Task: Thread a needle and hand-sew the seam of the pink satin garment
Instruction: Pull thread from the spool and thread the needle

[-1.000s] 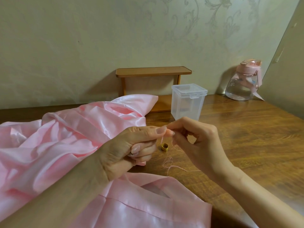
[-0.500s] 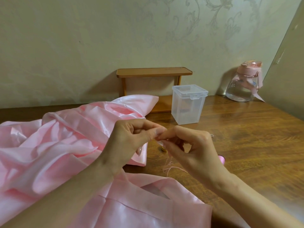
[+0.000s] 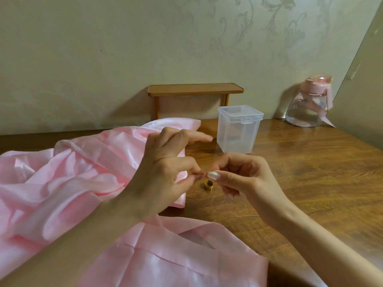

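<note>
A length of pink thread (image 3: 222, 201) is pinched between two bare hands above a wooden table (image 3: 310, 172), the fingertips of both brought together until they touch. The left hand (image 3: 165, 172) is seen from the back, its thumb and forefinger closed on the thread's end while the remaining fingers are fanned out straight toward the far wall. The right hand (image 3: 246, 179) is curled, the thread nipped under a thumb with a pale polished nail; loose strands are trailed from beneath its palm down to the tabletop. Whether a needle is held within either pinch cannot be told; a thin straight sliver (image 3: 248, 216), needle or thread, is seen lying on the wood just beside the right wrist. The pink satin garment (image 3: 72, 179) is heaped across the left half of the table under the left forearm, with a folded, seamed panel spread along the near edge. A small gold thimble (image 3: 209, 184) is stood on the table just below the joined fingertips, beside the garment's edge. Behind the hands, a lidded clear plastic box (image 3: 240, 129) is placed in front of a low wooden shelf (image 3: 194, 90), and a clear bottle with a pink lid (image 3: 308, 106) is set against the wall at the far right
</note>
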The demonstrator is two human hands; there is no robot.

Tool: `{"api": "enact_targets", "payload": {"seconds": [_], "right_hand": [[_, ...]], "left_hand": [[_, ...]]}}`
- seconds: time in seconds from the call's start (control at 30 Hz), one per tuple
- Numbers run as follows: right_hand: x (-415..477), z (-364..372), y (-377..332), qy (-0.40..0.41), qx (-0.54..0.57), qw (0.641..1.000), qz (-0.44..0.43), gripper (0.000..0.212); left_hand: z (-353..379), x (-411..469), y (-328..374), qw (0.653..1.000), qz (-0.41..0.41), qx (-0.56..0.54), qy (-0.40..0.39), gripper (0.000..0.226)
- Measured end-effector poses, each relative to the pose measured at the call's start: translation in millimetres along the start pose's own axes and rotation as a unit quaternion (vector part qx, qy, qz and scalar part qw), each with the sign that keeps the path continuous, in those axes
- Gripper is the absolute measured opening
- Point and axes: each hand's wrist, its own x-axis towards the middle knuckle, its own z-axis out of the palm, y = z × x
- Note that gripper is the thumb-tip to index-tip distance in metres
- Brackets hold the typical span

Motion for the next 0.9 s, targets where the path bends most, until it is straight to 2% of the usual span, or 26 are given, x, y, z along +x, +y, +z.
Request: {"api": "enact_targets", "payload": {"seconds": [0.23,0.4,0.9], "right_hand": [[4.5,-5.9,5.0,0.040,-0.019,0.999,0.013,0.024],[5.7,-6.9,11.5,0.033,-0.063,0.997,-0.024,0.015],[7.4,-1.7,12.4,0.019,-0.053,0.998,-0.003,0.006]], "left_hand": [[2.3,-0.5,2.4,0.998,-0.052,-0.041,-0.006,0.017],[5.9,-2.2,2.5,0.995,-0.078,-0.059,0.001,0.020],[7.8,-4.6,-0.4,0.994,-0.092,-0.058,0.034,0.047]]}}
